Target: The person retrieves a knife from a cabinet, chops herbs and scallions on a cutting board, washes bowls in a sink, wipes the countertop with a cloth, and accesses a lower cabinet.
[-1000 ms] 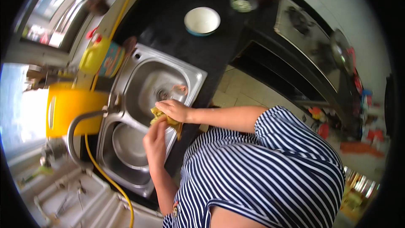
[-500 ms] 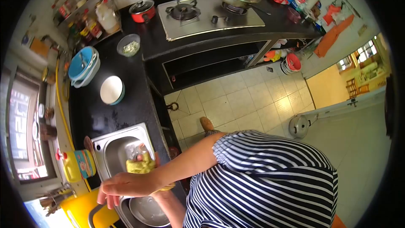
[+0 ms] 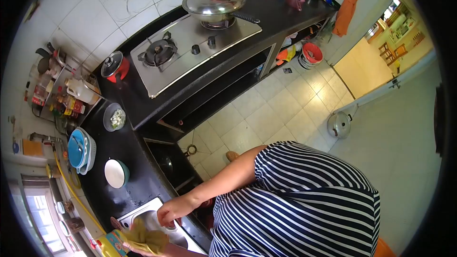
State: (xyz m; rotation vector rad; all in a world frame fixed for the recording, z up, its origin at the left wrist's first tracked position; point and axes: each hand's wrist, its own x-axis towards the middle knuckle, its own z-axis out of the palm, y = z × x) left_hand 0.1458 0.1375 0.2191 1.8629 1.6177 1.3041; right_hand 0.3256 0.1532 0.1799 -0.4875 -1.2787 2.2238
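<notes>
The yellow-green cloth [image 3: 145,239] is in my left hand [image 3: 161,251], low in the view beside the sink; the cloth hides most of the fingers. Over the steel sink [image 3: 155,205] hangs my right hand [image 3: 174,209], its fingers curled downward and together. Whatever those fingers hold, if anything, is hidden. The two hands are apart, the right one above and to the right of the cloth. A yellow bottle with a blue label [image 3: 110,244] stands left of the cloth, partly cut off by the frame edge.
A white-and-teal bowl [image 3: 114,173], blue basins [image 3: 77,148] and a bowl of chopped pieces [image 3: 114,117] stand on the black counter. Farther along are a red pot [image 3: 114,65] and a lidded pan [image 3: 214,4] on the stove [image 3: 183,62]. A yellow hose [image 3: 76,195] runs beside the window.
The view has swung towards the stove and doorway. My hands, together at the cloth one second ago, are now apart. The cloth hangs from my left hand, spread wider, nearer the yellow bottle.
</notes>
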